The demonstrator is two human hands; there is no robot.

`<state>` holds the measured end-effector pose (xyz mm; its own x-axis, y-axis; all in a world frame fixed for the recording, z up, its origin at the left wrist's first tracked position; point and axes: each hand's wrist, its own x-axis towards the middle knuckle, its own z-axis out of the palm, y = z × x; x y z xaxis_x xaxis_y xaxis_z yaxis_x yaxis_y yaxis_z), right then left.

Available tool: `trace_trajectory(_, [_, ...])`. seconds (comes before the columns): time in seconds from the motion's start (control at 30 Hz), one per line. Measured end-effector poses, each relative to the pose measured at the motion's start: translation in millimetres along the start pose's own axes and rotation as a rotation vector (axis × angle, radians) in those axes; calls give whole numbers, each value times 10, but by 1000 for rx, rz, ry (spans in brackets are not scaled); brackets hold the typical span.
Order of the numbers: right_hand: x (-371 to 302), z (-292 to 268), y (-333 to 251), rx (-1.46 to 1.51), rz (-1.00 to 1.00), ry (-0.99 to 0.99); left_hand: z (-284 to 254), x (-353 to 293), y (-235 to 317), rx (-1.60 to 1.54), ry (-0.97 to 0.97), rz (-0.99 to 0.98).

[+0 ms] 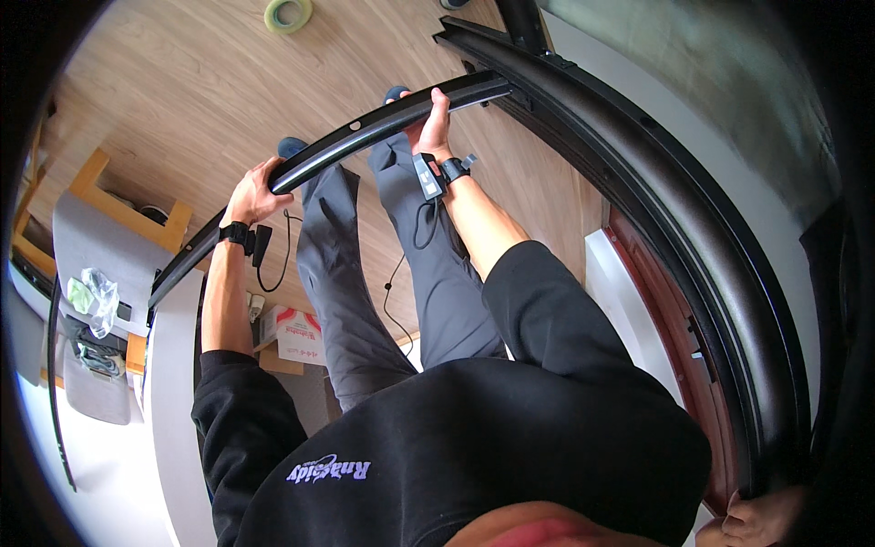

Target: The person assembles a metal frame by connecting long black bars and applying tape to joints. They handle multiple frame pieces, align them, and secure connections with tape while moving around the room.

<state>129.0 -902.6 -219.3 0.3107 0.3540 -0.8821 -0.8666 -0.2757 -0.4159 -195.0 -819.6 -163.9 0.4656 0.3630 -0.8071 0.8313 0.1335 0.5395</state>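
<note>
A long black metal rail (351,141) runs across in front of me, curved by the lens, from the lower left to the upper right. My left hand (255,191) is wrapped around its left part. Further right, my right hand (432,128) grips the same rail, thumb up along its side and the other fingers mostly hidden beneath. The rail's right end meets a bigger black metal frame (674,191) on the right side; whether the two are joined cannot be made out. At the lower right, another person's hand (752,521) is at the frame's near end.
A roll of tape (288,14) lies on the wood floor (200,82). Grey chairs (105,219) with wooden legs stand on the left, plastic bags (100,296) on one. A white and red carton (299,335) sits by my legs. Cables (390,292) hang from my wrist devices.
</note>
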Motion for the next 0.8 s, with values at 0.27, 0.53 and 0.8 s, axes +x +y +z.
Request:
trace_trajectory(0.27, [-54,63,-4,-135,-99,44,101,-51,-273,37,-43,4])
trace_trajectory(0.53, [-29,36,-135,-293,72,36,281,-79,-253,77,-72,-41])
trace_trajectory(0.8, [30,-82,-165,-319,117,11,518,-110,-339,7,49,25])
